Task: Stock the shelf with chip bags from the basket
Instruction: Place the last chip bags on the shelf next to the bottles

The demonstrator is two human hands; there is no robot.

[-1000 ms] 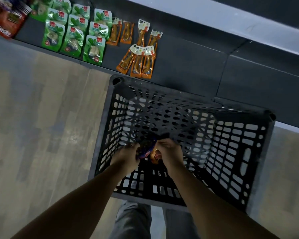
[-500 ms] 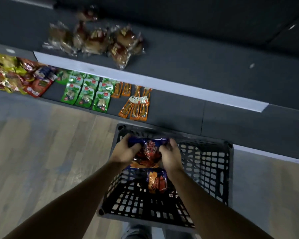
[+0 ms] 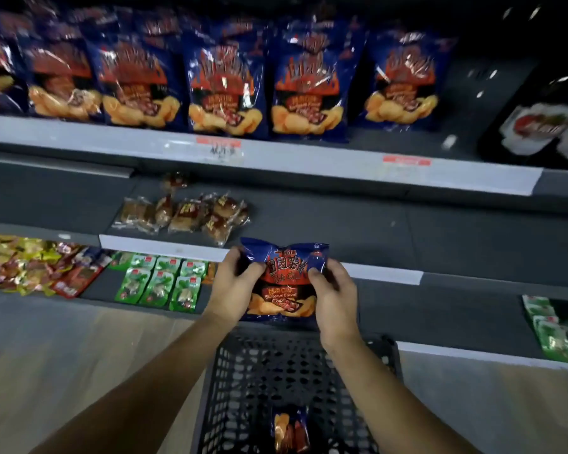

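Observation:
A blue barbecue chip bag (image 3: 284, 283) is held upright above the black basket (image 3: 240, 381). My left hand (image 3: 233, 286) grips its left edge and my right hand (image 3: 333, 299) grips its right edge. One more chip bag (image 3: 291, 432) lies at the bottom of the basket. On the upper shelf (image 3: 276, 155) stands a row of the same blue chip bags (image 3: 225, 80), with a gap to the right of the last one (image 3: 402, 77).
Wrapped brown snacks (image 3: 184, 211) lie on the middle shelf. Green packets (image 3: 159, 283) and red and yellow packets (image 3: 30, 267) fill the lowest shelf at left; more green packets (image 3: 551, 329) sit at right. Dark bags with white labels (image 3: 545, 126) stand at upper right. Wooden floor lies around the basket.
Both hands lifted a chip bag out of the basket and raised it in front of the shelves. The view tilted up, bringing the upper shelf of chip bags into sight.

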